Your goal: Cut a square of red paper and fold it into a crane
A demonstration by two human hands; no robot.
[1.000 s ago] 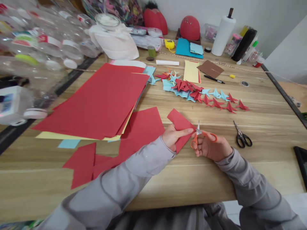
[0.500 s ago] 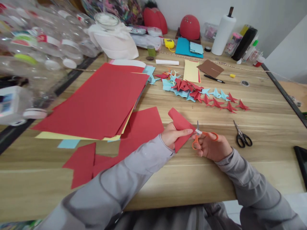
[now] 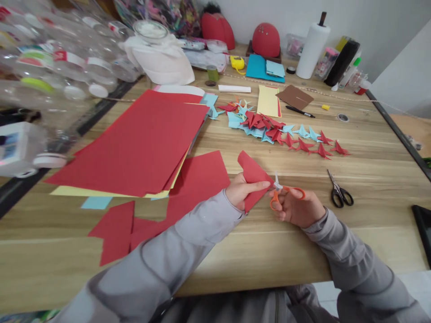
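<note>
One thin red paper piece [image 3: 255, 170] and one pair of orange-handled metal scissors [image 3: 277, 185], held close together.
Above the wood-grained tabletop [image 3: 370, 233], the left hand [image 3: 240, 190] clasps the paper, thumb on top, apparently steadying its corner; the right hand [image 3: 299, 207] grips the scissors, thumb and fingers at the handles. The paper looks matte, its far end curling.

Compared with one second earlier, the red paper piece [image 3: 255, 170] had turned slightly in the grasp of the left hand [image 3: 237, 192], so that its far end appeared narrower and more curled and its near corner lay a little farther to the left. The lower loop of the orange-handled scissors [image 3: 277, 185] had shifted toward the palm of the right hand [image 3: 302, 209], whose lower fingers had likewise drawn slightly inward.
</note>
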